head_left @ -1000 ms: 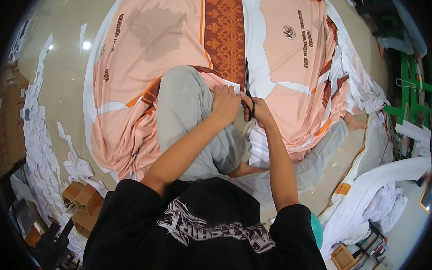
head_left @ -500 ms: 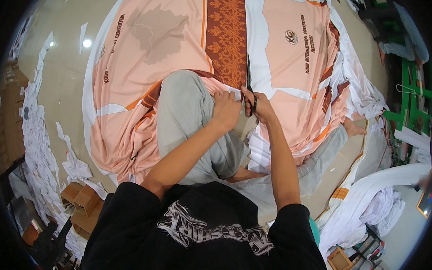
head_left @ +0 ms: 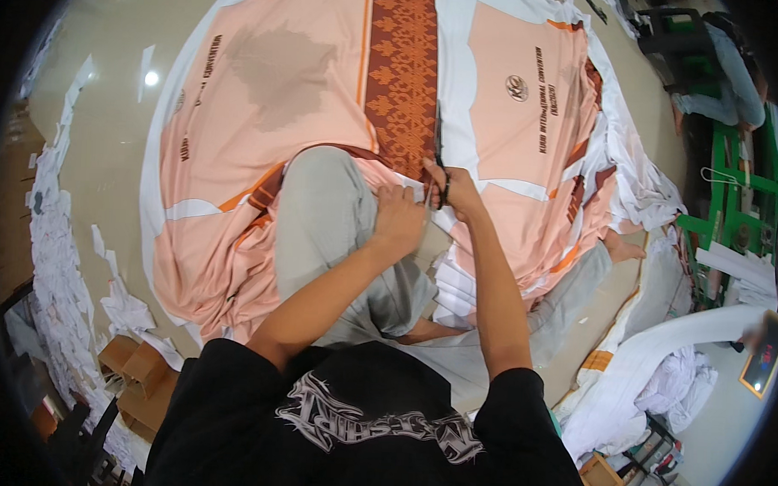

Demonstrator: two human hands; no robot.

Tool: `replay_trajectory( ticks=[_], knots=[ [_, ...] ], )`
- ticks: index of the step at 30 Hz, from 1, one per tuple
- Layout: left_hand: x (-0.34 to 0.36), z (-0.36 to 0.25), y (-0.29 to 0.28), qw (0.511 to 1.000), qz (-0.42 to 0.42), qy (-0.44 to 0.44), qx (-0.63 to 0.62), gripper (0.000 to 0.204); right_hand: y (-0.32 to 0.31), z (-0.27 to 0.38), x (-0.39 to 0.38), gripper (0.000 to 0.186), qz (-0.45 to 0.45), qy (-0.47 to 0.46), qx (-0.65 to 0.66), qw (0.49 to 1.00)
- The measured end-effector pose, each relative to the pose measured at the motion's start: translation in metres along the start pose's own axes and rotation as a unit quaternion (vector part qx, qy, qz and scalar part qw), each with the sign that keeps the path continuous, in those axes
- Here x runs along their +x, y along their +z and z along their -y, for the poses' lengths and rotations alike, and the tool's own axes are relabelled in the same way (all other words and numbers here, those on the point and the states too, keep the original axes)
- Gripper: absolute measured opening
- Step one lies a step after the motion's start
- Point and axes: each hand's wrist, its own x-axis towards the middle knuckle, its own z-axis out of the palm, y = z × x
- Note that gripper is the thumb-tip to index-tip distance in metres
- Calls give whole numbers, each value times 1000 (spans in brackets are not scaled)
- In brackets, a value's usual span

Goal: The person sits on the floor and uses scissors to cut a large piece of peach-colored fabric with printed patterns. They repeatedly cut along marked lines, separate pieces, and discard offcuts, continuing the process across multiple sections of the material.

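- Since half a second ago, the scissors point(head_left: 439, 150) have pushed a little farther along the brown patterned band point(head_left: 401, 89); the left hand has stayed close by.
- From where I stand, the scissors lie at that band's right edge, blades pointing away from the person; how wide the blades are parted I can't tell.
- The right hand point(head_left: 462, 194) has its grip curled round the black handles.
- Just beside it, the left hand point(head_left: 400, 219) has its grip closed on the near edge of the printed cloth point(head_left: 264, 144), fingers bent and bunched; I can't see the thumb properly.
- The cloth, mostly peach with white margins, spreads over the tiled floor point(head_left: 109, 165) and drapes against the grey-trousered knee point(head_left: 318, 198).
- White scraps point(head_left: 67, 257) litter the far left, near brown cardboard boxes point(head_left: 140, 371).
- Over to the right stands a green metal frame point(head_left: 734, 186).
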Motion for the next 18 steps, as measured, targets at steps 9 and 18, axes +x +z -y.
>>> replay_trajectory(
  ticks=[9,18],
  knots=[
    [-2,7,16,998,-59,19,-11,24,0,44,15,59,-2,46,69,997],
    [4,14,-1,998,-26,23,-52,37,-1,52,35,58,-5,39,40,998]
  ],
)
